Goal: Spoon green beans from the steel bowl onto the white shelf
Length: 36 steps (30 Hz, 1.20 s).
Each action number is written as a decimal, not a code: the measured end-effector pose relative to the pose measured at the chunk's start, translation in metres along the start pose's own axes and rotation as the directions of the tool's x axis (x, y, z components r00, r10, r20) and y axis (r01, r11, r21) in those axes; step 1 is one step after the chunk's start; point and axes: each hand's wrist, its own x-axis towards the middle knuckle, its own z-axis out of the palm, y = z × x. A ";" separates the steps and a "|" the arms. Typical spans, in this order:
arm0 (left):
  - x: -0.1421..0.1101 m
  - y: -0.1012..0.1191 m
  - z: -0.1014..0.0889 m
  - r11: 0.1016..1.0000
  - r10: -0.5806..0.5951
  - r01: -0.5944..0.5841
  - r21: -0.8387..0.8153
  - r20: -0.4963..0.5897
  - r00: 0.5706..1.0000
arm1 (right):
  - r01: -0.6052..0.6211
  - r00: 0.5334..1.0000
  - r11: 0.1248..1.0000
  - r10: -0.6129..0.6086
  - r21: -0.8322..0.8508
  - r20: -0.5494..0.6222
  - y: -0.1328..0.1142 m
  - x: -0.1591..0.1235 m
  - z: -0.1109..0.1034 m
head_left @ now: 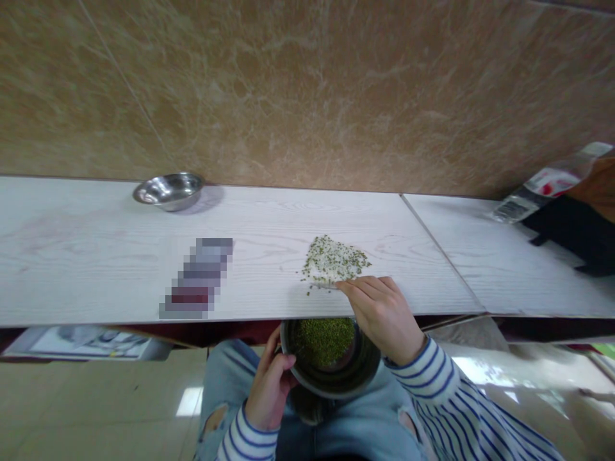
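Note:
My left hand grips the left rim of a dark metal bowl, thumb over the edge, just below the table's front edge and above my lap. Green beans, small and round like mung beans, lie in it. My right hand is closed in a pinch at the table edge, above the bowl's right side. From its fingertips a thin, pale, flat thing points left; its kind is unclear. It lies at the near side of a spread-out heap of green beans and white grains on the tabletop.
An empty shiny steel bowl stands at the back left by the wall. A pixelated object lies left of the heap. On the right are a clear plastic bottle and a black bag-like thing. A seam crosses the white table.

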 end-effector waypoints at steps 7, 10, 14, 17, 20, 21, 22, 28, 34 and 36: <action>0.002 0.002 -0.005 1.000 -0.014 0.014 -0.010 0.035 0.999 | -0.001 1.000 1.000 0.001 0.022 0.001 -0.002 -0.006 -0.003; 0.003 0.001 -0.005 1.000 -0.012 0.012 -0.010 0.009 1.000 | 0.000 1.000 1.000 -0.001 0.008 0.014 -0.002 -0.006 -0.007; 0.003 -0.001 -0.003 1.000 -0.009 0.009 0.009 -0.019 1.000 | 0.020 0.999 1.000 -0.020 -0.002 0.032 -0.004 -0.005 -0.006; 0.002 0.000 -0.002 1.000 -0.005 0.005 0.016 -0.020 1.000 | 0.002 1.000 0.999 -0.001 -0.036 0.027 -0.004 -0.003 -0.004; 0.002 0.001 -0.003 1.000 -0.019 0.019 0.004 0.006 1.000 | -0.034 0.999 0.997 0.036 -0.072 0.020 0.000 -0.002 -0.004; 0.002 0.001 -0.003 1.000 -0.022 0.022 0.000 0.009 1.000 | -0.044 0.999 0.996 0.046 -0.078 0.018 0.001 -0.002 -0.005; 0.002 0.001 -0.003 1.000 -0.023 0.023 -0.003 0.007 1.000 | -0.053 0.998 0.995 0.054 -0.079 0.013 0.003 -0.002 -0.006; 0.003 -0.001 -0.003 1.000 -0.003 0.003 0.006 -0.009 1.000 | -0.075 0.997 0.993 0.075 -0.089 -0.004 0.004 -0.003 -0.007; 0.004 0.000 -0.007 1.000 -0.018 0.019 -0.013 0.031 0.999 | -0.053 0.998 0.993 0.055 -0.102 0.019 0.000 -0.003 -0.007; 0.004 -0.001 -0.007 1.000 -0.017 0.017 -0.021 0.025 1.000 | -0.055 0.998 0.994 0.057 -0.092 0.022 -0.001 -0.003 -0.007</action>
